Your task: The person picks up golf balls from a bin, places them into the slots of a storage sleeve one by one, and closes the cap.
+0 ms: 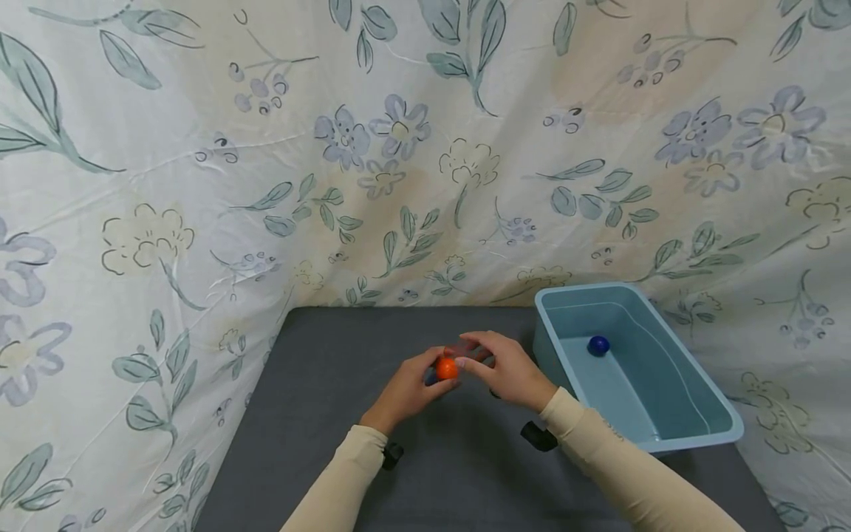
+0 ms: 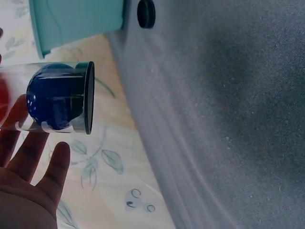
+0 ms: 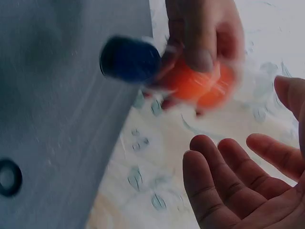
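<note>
My left hand point(image 1: 405, 388) grips a clear plastic tube point(image 2: 78, 71) with a dark end point(image 2: 89, 98). Inside it a dark blue ball point(image 2: 52, 98) sits at that end, and orange shows beside it, an orange ball point(image 1: 447, 368) in the head view. In the right wrist view the tube is blurred, with the left thumb lying over the orange part. Close to the tube, my right hand point(image 1: 515, 373) holds nothing, its fingers point(image 3: 238, 186) spread and loosely bent. A black ring-shaped cap point(image 3: 8, 177) lies on the dark tabletop, mostly hidden by the right hand in the head view.
To the right stands a light blue bin point(image 1: 691, 362) with a dark blue ball point(image 1: 598, 346) on its floor. A dark grey cloth point(image 1: 346, 355) covers the table. Floral fabric point(image 1: 399, 222) hangs behind and at both sides.
</note>
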`<state>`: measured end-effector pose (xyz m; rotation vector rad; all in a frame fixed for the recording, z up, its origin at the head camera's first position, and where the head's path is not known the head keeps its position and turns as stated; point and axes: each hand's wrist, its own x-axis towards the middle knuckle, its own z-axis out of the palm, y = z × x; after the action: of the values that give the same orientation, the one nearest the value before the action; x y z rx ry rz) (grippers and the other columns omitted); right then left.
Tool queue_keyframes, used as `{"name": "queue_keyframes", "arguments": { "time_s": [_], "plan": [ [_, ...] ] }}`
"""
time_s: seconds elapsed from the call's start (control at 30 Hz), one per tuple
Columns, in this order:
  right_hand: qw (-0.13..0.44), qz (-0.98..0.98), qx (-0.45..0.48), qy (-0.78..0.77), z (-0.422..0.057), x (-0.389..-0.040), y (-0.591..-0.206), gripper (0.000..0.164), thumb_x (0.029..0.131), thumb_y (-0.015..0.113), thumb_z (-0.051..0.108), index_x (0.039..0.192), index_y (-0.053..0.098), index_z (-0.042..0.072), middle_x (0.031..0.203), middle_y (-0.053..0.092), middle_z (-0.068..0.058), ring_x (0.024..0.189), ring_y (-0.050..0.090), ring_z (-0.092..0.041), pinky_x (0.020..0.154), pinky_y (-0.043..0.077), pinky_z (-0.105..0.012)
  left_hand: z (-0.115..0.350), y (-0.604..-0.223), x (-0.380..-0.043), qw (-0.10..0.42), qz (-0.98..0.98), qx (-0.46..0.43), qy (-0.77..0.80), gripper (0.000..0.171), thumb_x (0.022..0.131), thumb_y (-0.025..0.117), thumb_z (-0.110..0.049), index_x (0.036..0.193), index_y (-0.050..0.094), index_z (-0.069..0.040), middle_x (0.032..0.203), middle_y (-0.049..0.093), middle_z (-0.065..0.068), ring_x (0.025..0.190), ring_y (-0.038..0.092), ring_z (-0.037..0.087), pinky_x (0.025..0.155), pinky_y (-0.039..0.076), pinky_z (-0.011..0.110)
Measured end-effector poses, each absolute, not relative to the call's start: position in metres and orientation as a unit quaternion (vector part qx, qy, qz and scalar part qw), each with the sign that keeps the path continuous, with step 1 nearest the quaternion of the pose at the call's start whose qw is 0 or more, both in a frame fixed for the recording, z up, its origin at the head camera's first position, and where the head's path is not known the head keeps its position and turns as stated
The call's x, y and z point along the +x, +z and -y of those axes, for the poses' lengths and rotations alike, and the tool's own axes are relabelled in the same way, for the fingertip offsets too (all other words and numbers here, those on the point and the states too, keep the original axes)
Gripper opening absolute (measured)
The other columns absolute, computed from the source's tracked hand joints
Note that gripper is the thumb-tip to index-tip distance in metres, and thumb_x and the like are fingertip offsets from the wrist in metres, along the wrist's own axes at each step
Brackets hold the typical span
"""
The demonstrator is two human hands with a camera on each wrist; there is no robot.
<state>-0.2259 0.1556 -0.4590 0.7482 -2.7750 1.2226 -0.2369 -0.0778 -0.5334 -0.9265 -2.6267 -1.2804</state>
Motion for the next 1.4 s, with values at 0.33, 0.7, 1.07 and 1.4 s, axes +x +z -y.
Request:
{"name": "queue_keyframes", "arguments": {
  "time_s": [0.33,0.7,1.07,1.4],
  "plan": [
    [0.066,0.931,0.157,0.322,-0.225,-0.258,-0.428,0.053,0.105,0.062,0.042,0.145,0.057,0.007,0.127,0.068,-0.021,0.106,0.072,-0.036,0.082,0.061,-0.053,0.083,-0.543,-0.238,0.036,0.864,-0.291,-0.410,0.050,0.096,0.071,-0.049,0.140,0.058,-0.029,0.134,0.068,-0.004,0.114,0.067,0.010,0.098,0.058,0.034],
    [0.009,0.967,0.048,0.248,-0.317,-0.297,-0.448,0.063,0.106,0.059,0.044,0.147,0.051,-0.003,0.139,0.057,-0.034,0.119,0.062,-0.050,0.089,0.055,-0.063,0.081,-0.543,-0.241,0.035,0.865,-0.292,-0.407,0.052,0.096,0.069,-0.051,0.142,0.057,-0.028,0.136,0.067,-0.003,0.114,0.067,0.012,0.097,0.059,0.038],
    [-0.077,0.982,0.038,0.166,-0.356,-0.328,-0.500,0.060,0.101,0.067,0.027,0.144,0.048,-0.011,0.141,0.051,-0.040,0.128,0.050,-0.058,0.103,0.045,-0.070,0.081,-0.544,-0.239,0.021,0.874,-0.274,-0.400,0.053,0.096,0.069,-0.052,0.142,0.057,-0.030,0.138,0.066,-0.005,0.116,0.067,0.011,0.099,0.058,0.034],
    [-0.101,0.992,0.027,0.076,-0.371,-0.342,-0.525,0.061,0.094,0.075,0.012,0.145,0.048,-0.008,0.133,0.050,-0.042,0.118,0.056,-0.058,0.089,0.053,-0.068,0.086,-0.547,-0.241,0.023,0.876,-0.272,-0.397,0.052,0.096,0.070,-0.050,0.142,0.057,-0.029,0.138,0.066,-0.005,0.114,0.067,0.010,0.098,0.058,0.033]
  ]
}}
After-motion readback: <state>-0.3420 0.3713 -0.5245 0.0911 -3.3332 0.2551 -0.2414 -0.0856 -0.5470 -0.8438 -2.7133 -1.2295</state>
